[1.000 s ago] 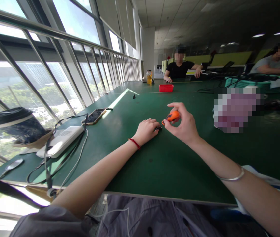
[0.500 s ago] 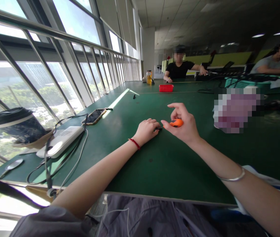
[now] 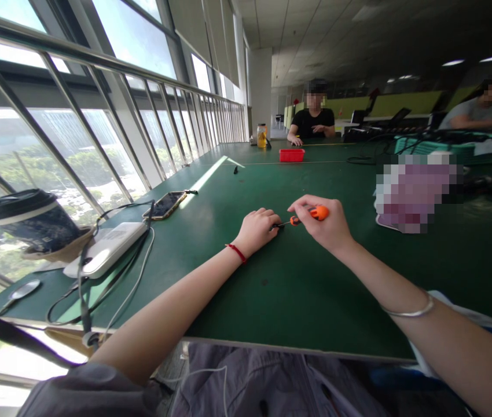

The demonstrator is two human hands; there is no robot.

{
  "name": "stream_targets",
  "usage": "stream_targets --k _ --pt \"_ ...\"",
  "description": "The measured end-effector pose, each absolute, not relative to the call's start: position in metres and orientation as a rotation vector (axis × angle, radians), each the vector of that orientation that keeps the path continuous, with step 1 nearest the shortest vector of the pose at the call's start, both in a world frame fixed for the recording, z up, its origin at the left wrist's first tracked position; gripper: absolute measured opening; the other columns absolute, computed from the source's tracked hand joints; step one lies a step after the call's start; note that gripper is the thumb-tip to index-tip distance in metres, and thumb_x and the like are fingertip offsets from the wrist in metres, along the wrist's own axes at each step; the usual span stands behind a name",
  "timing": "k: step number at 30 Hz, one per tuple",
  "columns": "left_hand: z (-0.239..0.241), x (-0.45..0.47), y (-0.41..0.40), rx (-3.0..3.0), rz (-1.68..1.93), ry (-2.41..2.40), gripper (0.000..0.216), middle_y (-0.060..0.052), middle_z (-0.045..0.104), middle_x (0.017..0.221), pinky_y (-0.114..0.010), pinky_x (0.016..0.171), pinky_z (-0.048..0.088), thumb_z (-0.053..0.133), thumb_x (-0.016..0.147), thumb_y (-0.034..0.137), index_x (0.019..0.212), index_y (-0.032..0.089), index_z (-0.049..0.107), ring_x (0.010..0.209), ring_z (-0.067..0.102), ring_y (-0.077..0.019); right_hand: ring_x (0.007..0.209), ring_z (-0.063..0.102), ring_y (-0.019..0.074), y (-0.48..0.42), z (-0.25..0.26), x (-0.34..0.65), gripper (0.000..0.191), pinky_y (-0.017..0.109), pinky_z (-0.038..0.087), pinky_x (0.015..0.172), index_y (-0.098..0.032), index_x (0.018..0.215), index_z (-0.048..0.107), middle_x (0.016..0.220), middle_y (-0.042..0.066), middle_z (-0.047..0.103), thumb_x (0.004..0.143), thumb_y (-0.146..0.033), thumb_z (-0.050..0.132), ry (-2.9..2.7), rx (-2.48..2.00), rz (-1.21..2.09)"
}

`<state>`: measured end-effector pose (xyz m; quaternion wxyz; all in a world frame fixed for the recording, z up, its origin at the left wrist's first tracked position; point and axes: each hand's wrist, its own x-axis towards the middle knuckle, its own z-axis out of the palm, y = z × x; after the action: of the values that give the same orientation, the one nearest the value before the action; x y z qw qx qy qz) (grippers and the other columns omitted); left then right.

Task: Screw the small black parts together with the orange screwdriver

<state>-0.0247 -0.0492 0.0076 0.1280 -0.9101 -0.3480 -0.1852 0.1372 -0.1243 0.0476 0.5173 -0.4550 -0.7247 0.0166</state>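
Reaching over the near edge of a green worktop, a person works with two bare hands. At near left sits a white power bank, beside a lidded paper cup. Ahead, the left hand rests on the worktop, its fingers closed on a small black piece, mostly hidden. The right hand has its fingers clamped around an orange-and-black screwdriver, whose thin shaft points left and appears to meet the piece. The step seems to be turning a screw, though no screw can be made out; the next move likely calls for a steady piece and a well-aligned tip. Farther off are a red box and, beyond it, a co-worker at the far end.
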Motion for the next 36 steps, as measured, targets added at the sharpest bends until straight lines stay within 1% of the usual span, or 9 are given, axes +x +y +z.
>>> stream_targets --k 3,6,10,15,20,23,27,31,36 --pt "0.006 -0.025 -0.048 -2.648 -0.585 -1.035 0.014 -0.003 0.064 0.09 -0.028 0.071 0.043 0.054 0.081 0.022 0.09 0.021 0.065 0.085 0.055 -0.0184 0.06 0.06 0.0129 -0.125 0.051 0.143 0.021 0.024 0.043 0.059 -0.02 0.07 0.063 0.066 0.0 0.066 0.082 -0.028 0.048 -1.642 -0.956 -0.046" --pt "0.006 -0.025 -0.048 -2.652 -0.64 -1.06 0.014 -0.003 0.064 0.089 -0.028 0.07 0.044 0.054 0.08 0.021 0.089 0.021 0.065 0.085 0.056 -0.0182 0.066 0.062 0.0143 -0.12 0.05 0.149 0.02 0.025 0.044 0.063 -0.02 0.072 0.063 0.07 0.001 0.067 0.083 -0.03 0.05 -1.638 -0.972 -0.111" --pt "0.007 -0.024 -0.052 -2.697 -0.805 -1.131 0.014 -0.001 0.065 0.089 -0.026 0.068 0.044 0.054 0.079 0.02 0.088 0.022 0.064 0.085 0.058 -0.0171 0.08 0.062 0.0175 -0.103 0.038 0.155 0.019 0.027 0.044 0.067 -0.021 0.089 0.065 0.09 0.004 0.066 0.081 -0.036 0.055 -1.744 -1.166 -0.166" --pt "0.008 -0.023 -0.053 -2.757 -1.112 -1.27 0.009 0.0 0.067 0.084 -0.023 0.066 0.046 0.057 0.076 0.021 0.083 0.021 0.062 0.078 0.061 -0.0148 0.077 0.059 0.0163 -0.088 0.022 0.158 0.019 0.026 0.041 0.061 -0.025 0.093 0.063 0.092 0.002 0.062 0.08 -0.037 0.058 -1.963 -1.353 -0.095" --pt "0.006 -0.022 -0.05 -2.859 -1.282 -1.183 0.007 0.0 0.067 0.08 -0.022 0.066 0.047 0.058 0.076 0.021 0.082 0.019 0.061 0.074 0.062 -0.0133 0.077 0.057 0.0164 -0.083 0.016 0.161 0.018 0.025 0.038 0.057 -0.026 0.094 0.062 0.091 0.001 0.06 0.079 -0.035 0.058 -2.057 -1.465 -0.084" --pt "0.005 -0.022 -0.05 -2.883 -1.285 -1.149 0.006 0.0 0.067 0.081 -0.023 0.067 0.047 0.058 0.076 0.022 0.08 0.018 0.06 0.075 0.062 -0.0135 0.077 0.057 0.0159 -0.083 0.016 0.161 0.016 0.024 0.037 0.056 -0.026 0.093 0.062 0.091 0.0 0.061 0.079 -0.032 0.056 -2.06 -1.466 -0.09" --pt "0.005 -0.023 -0.051 -2.845 -1.198 -1.157 0.01 0.0 0.067 0.086 -0.024 0.068 0.047 0.061 0.076 0.026 0.083 0.019 0.061 0.081 0.062 -0.0152 0.078 0.058 0.0158 -0.083 0.016 0.161 0.016 0.024 0.037 0.056 -0.026 0.094 0.062 0.092 0.0 0.061 0.08 -0.031 0.055 -2.071 -1.46 -0.11" --pt "0.005 -0.024 -0.05 -2.809 -1.112 -1.155 0.012 0.0 0.067 0.086 -0.024 0.07 0.046 0.06 0.079 0.032 0.083 0.021 0.064 0.082 0.061 -0.0155 0.078 0.058 0.016 -0.084 0.017 0.161 0.017 0.024 0.037 0.057 -0.026 0.094 0.063 0.093 0.0 0.062 0.079 -0.029 0.055 -2.09 -1.463 -0.112" --pt "0.007 -0.025 -0.048 -2.804 -1.088 -1.117 0.013 0.001 0.068 0.09 -0.024 0.074 0.046 0.06 0.081 0.032 0.085 0.023 0.068 0.087 0.06 -0.0151 0.078 0.059 0.0164 -0.085 0.018 0.161 0.017 0.025 0.038 0.058 -0.027 0.094 0.063 0.093 0.0 0.062 0.08 -0.03 0.055 -2.116 -1.451 -0.097"
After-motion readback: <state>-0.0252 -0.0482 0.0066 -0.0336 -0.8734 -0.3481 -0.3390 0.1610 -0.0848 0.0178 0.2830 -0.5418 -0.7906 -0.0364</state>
